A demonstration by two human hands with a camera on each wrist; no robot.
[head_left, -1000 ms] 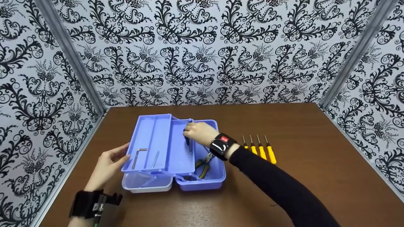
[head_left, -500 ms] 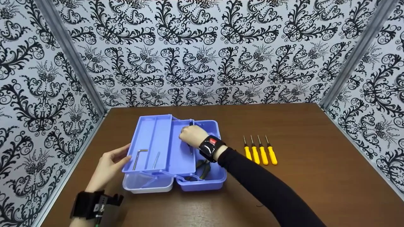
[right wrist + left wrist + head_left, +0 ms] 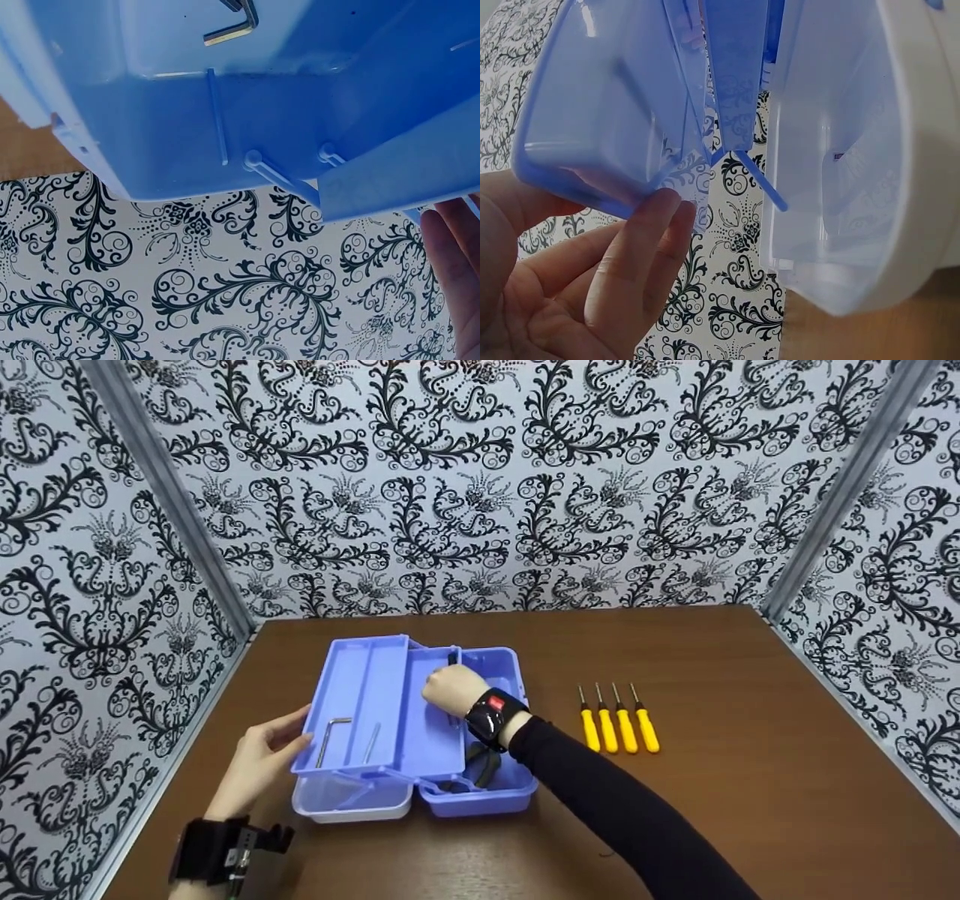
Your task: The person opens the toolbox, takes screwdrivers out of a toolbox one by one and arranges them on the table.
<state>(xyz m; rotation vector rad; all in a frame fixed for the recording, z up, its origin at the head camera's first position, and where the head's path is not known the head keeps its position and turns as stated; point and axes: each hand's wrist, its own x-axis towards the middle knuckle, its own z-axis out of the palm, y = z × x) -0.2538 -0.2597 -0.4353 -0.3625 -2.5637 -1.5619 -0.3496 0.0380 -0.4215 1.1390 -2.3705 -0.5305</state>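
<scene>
My left hand (image 3: pixel 259 757) pinches the left edge of the upper tray (image 3: pixel 367 690) of a blue cantilever toolbox; in the left wrist view, its fingers (image 3: pixel 622 277) meet the tray's lower corner. An L-shaped hex key (image 3: pixel 325 741) and a thin rod (image 3: pixel 371 742) lie in that tray. My right hand (image 3: pixel 454 690) is bent over the right side of the lower tray (image 3: pixel 427 746). A slim black-handled tool (image 3: pixel 452 658) lies under it, mostly hidden; I cannot tell whether the fingers hold it. The right wrist view shows the thumb (image 3: pixel 448 259) at the tray's lower edge.
Pliers with dark handles (image 3: pixel 484 769) lie in the toolbox base (image 3: pixel 517 787). The clear lid (image 3: pixel 352 802) is folded down on the left. Several yellow screwdrivers (image 3: pixel 626 731) lie in a row on the brown table (image 3: pixel 720 780). Patterned walls (image 3: pixel 480 495) enclose it.
My right hand has moved left and slightly down over the lower tray, covering more of the black-handled tool and baring the screwdriver handles. My left hand keeps its hold on the upper tray.
</scene>
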